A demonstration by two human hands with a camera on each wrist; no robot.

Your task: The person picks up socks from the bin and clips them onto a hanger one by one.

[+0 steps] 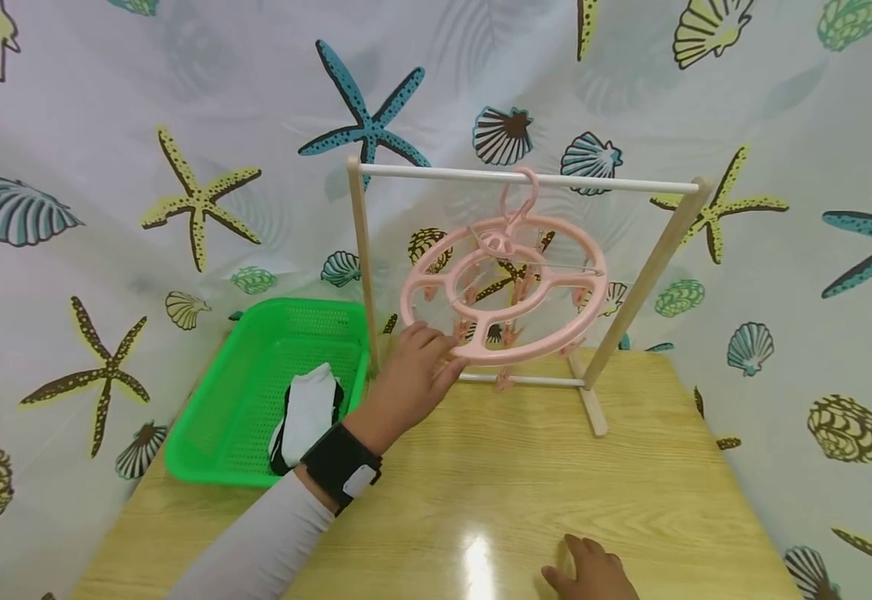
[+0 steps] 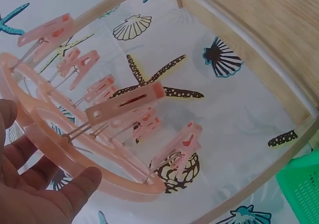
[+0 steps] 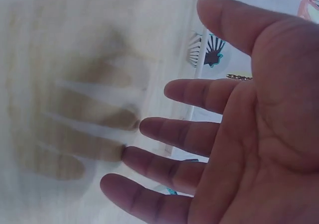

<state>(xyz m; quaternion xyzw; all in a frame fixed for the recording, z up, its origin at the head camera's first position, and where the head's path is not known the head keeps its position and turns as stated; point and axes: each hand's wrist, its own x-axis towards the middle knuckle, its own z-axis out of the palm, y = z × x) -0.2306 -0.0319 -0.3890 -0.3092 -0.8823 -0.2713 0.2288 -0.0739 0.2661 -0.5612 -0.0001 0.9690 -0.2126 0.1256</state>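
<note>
A pink round clip hanger [image 1: 541,350] hangs by its hook from the white rail of a small wooden rack [image 1: 443,172] on the table. My left hand [image 1: 443,350] holds the ring's near left edge. In the left wrist view the rim [image 2: 99,157] runs between thumb and fingers [image 2: 17,149], and several pink pegs [image 2: 124,104] dangle empty from it. My right hand [image 1: 582,567] lies open at the table's front edge. Its fingers [image 3: 189,134] are spread just over the glossy wood.
A green perforated basket [image 1: 203,400] stands at the table's left with white and black socks [image 1: 308,412] in it. The wooden table [image 1: 518,483] has steep drop-offs left and right. A sea-shell curtain [image 1: 106,208] surrounds everything closely.
</note>
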